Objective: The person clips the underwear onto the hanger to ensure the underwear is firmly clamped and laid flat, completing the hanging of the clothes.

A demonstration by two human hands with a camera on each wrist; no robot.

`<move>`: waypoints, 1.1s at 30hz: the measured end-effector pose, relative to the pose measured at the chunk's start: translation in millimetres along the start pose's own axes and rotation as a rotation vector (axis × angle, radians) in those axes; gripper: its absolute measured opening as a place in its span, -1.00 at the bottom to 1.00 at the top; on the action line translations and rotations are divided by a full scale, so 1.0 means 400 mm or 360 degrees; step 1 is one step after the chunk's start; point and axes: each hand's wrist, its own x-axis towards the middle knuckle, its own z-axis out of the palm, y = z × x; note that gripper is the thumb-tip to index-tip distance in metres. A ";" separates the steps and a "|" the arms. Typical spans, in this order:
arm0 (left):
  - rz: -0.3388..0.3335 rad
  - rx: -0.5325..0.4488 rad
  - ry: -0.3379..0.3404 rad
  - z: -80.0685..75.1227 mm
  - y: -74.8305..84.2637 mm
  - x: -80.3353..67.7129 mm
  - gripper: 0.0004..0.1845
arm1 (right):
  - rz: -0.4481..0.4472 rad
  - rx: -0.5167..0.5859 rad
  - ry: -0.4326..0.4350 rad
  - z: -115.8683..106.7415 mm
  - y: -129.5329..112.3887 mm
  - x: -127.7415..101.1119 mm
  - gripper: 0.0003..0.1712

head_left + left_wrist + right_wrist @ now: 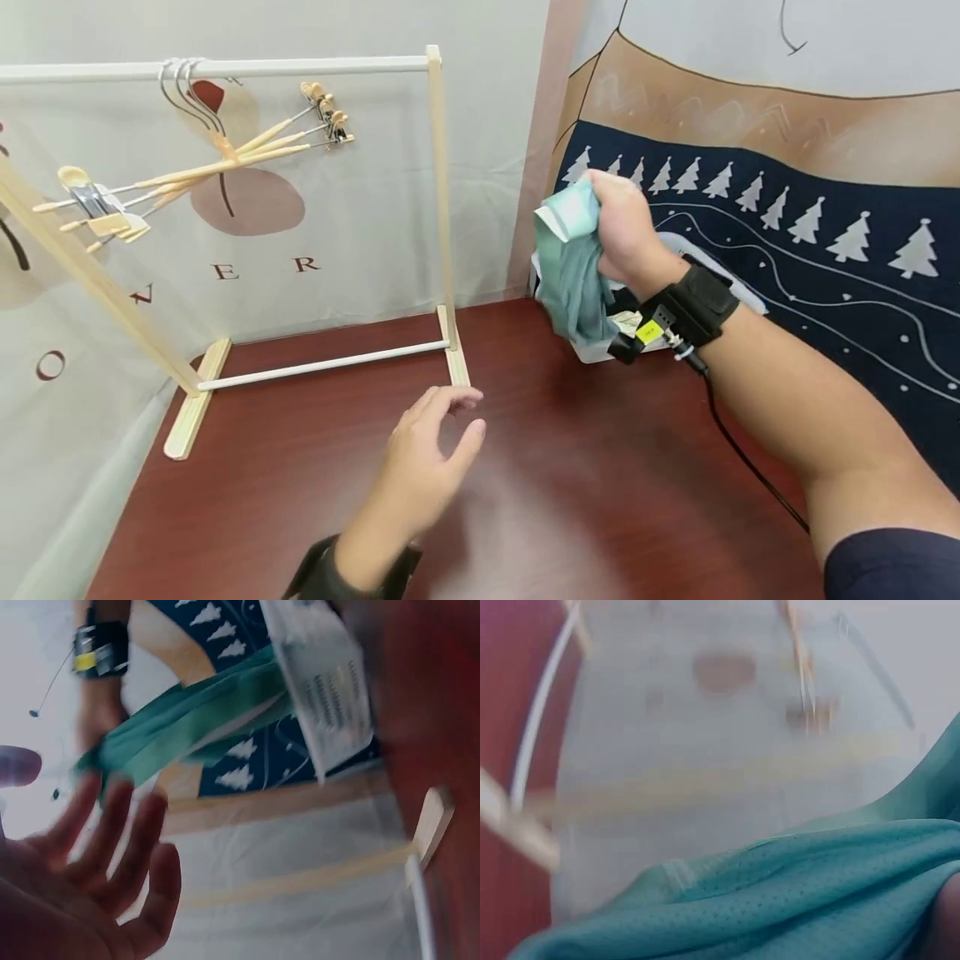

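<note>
At centre right of the head view, right hand: the right hand (622,229) is raised above the table edge, fingers curled tight around a bunched teal mesh-fabric garment (573,267)
Garment: it hangs down from the fist in folds, its lower end reaching the white plastic bin (600,348) just below; the right wrist view fills its lower half with the same perforated teal cloth (795,892)
Left hand: at lower centre of the head view, the left hand (431,467) hovers over the dark red-brown wooden table (585,500), fingers spread and relaxed, holding nothing; the left wrist view shows its open fingers (112,847) apart, with the garment (195,724) stretched across the upper middle
Hands together: well apart, the left lower and nearer the camera
Rack: a light wooden clothes rack with white rods (438,208) stands at the left and centre of the frame, on the far part of the table
Hangers: several wooden clip hangers with metal hooks (202,162) hang tilted from the top rod at upper left
Backdrop: a dark blue cloth printed with white trees (825,242) fills the right side
</note>
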 end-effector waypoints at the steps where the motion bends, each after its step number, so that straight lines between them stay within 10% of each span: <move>1: -0.0054 -0.0024 -0.0008 0.008 -0.001 0.005 -0.58 | 0.0000 0.0030 -0.0040 0.022 0.003 -0.014 -0.52; 8: -0.0337 -0.0362 -0.0070 0.068 -0.019 0.072 -0.14 | 0.0207 0.0022 -0.0294 0.141 0.036 -0.101 -0.58; 17: -0.0361 -0.0370 0.0087 0.041 -0.062 0.096 -0.88 | 0.0484 -0.0077 -0.0494 0.143 0.118 -0.120 -0.72; 27: -0.0251 -0.0039 -0.0450 -0.041 -0.104 0.133 -0.86 | 0.0587 -0.1059 -0.1200 0.049 0.245 -0.142 -0.68; 33: -0.0221 0.0088 -0.0783 -0.078 -0.120 0.161 -0.91 | 0.0626 -0.0855 -0.0929 0.011 0.249 -0.146 -0.86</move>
